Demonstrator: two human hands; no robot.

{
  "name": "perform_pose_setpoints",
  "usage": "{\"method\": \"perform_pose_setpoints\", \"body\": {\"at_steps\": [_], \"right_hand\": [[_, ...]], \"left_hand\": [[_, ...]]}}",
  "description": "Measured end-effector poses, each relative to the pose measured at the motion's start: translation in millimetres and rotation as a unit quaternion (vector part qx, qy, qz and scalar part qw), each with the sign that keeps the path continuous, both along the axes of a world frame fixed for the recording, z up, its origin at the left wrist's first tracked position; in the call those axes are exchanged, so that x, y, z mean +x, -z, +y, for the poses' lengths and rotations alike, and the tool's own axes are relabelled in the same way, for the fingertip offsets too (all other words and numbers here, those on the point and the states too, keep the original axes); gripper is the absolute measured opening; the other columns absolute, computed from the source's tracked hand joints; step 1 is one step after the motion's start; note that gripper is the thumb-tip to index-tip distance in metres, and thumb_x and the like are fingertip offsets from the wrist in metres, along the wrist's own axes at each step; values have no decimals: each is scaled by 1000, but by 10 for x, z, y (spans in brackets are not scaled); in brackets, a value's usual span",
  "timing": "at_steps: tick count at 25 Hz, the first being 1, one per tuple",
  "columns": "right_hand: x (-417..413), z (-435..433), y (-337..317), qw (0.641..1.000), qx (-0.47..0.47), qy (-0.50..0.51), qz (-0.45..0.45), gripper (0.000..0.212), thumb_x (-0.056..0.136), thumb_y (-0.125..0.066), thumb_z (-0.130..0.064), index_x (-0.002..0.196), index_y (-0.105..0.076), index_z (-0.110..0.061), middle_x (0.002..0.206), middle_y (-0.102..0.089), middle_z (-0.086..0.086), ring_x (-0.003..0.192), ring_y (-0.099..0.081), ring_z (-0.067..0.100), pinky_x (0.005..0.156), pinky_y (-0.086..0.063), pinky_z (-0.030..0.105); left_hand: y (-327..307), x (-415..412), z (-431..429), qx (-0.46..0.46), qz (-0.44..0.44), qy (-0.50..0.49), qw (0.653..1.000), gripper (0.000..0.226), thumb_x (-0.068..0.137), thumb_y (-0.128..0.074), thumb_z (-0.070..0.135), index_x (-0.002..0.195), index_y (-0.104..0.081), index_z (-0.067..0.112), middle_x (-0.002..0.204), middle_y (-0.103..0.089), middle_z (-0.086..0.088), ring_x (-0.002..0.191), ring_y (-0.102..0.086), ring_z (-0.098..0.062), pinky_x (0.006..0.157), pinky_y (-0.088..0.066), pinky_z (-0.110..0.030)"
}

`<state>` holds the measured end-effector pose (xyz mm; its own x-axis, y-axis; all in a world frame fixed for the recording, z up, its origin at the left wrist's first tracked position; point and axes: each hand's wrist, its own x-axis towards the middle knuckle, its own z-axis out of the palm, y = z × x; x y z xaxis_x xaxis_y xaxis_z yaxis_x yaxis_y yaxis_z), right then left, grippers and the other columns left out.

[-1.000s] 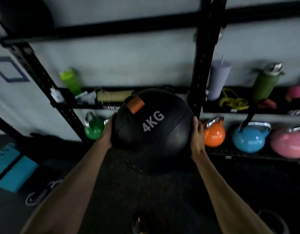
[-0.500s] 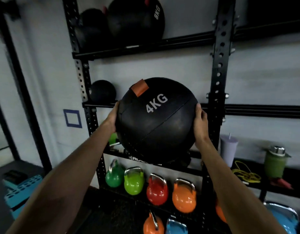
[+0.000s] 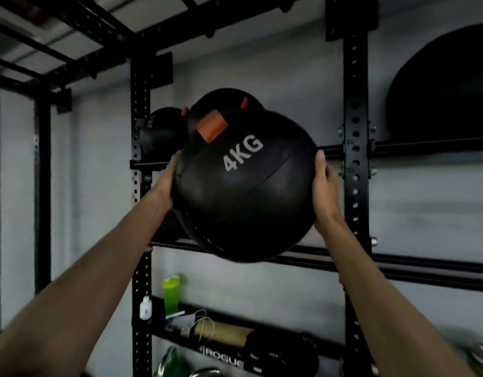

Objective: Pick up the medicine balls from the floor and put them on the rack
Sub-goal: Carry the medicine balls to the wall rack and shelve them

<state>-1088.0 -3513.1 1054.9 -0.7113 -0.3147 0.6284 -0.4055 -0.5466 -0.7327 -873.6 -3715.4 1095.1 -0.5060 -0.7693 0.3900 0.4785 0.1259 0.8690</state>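
**Balls, black: 4 counted.**
- One 4KG ball (image 3: pixel 243 191) with an orange tag. It is held in the air in front of the rack (image 3: pixel 354 202), between the two front uprights. Its top is level with the upper rail and its bottom is at the rail below. It rests on no shelf.
- Two on the upper shelf behind it, the left ball (image 3: pixel 164 131) and the middle ball (image 3: pixel 224 100). Each has a red tag. The 4KG ball partly covers the middle one.
- One big ball (image 3: pixel 447 91) in the right bay, well apart.

**Hands: 2.**
- The left hand (image 3: pixel 164 183) lies flat on the 4KG ball's left side.
- The right hand (image 3: pixel 323 191) lies flat on its right side.
- Both have their fingers straight, together and pressed to the surface. The left fingertips are hidden behind the ball.

**Bottles: 2, at the lower shelf by the left upright.**
- One green bottle (image 3: pixel 171 293), upright.
- One white bottle (image 3: pixel 145 308), just beside it.

**Roller: 1.**
- One tan roller (image 3: pixel 221 333), lying on the same shelf. To its right is a dark round item (image 3: pixel 284 355), perhaps a fifth ball, too dim to tell.
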Motion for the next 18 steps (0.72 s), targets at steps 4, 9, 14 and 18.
{"method": "perform_pose_setpoints", "body": {"at_steps": [4,9,14,18], "right_hand": [[-265,-202,-919,997,-38,57,26,77,94,-38,-74,152,-40,-25,143,-51,-1,129,-50,19,109,-43,38],[-619,-425,-1914,984,-87,140,73,95,74,-37,-93,145,-48,-31,138,-59,-3,127,-54,20,111,-43,45],[-1062,-491,-2464,969,-121,178,119,78,78,-41,-87,132,-60,-33,123,-68,-8,115,-64,14,103,-51,39],[-1464,-539,-2506,958,-132,208,147,64,94,-36,-73,138,-55,-30,125,-65,-7,116,-61,13,106,-49,38]], "left_hand": [[-884,-425,-370,-71,50,39,995,52,97,-48,59,92,-83,20,97,-79,-2,89,-76,-16,68,-59,-24],[-1978,-1087,-937,-149,108,71,981,56,93,-56,59,128,-68,16,125,-71,-5,114,-66,-22,103,-52,-38],[-2520,-1765,-1093,-203,116,107,966,43,104,-35,53,111,-64,22,110,-69,1,97,-69,-15,86,-57,-32],[-2575,-2429,-1404,-144,169,163,961,68,78,-68,67,124,-70,18,123,-72,-5,113,-69,-25,104,-51,-45]]}}
